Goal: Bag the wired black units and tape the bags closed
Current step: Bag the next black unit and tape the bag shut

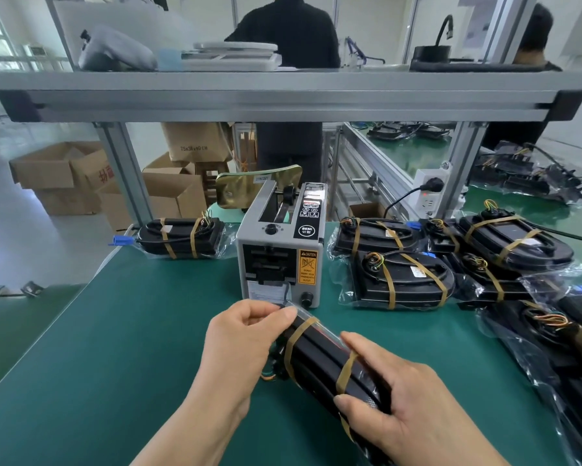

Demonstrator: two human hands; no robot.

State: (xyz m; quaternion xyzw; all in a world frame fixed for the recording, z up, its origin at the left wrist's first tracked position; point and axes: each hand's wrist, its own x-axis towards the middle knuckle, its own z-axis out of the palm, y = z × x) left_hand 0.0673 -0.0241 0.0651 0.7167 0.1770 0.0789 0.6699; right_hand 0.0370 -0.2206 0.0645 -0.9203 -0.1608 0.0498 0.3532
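Green matte counter (114, 331) in a workshop, grey boxy tape dispenser (279, 250) behind; left hand (249, 338) pinches the clear crinkly bag (300, 313) end, right hand (397, 395) grips the banded black unit (319, 361).

The grey tape dispenser (279, 250) on the desk carries an orange label (307, 267) headed "CAUTION" above small lines that begin "DO NOT", the rest too small to read. Its black panel has a ring (306, 229) reading roughly "DEMI". A brown cardboard box (194, 148) behind reads "75x36x40 CM".
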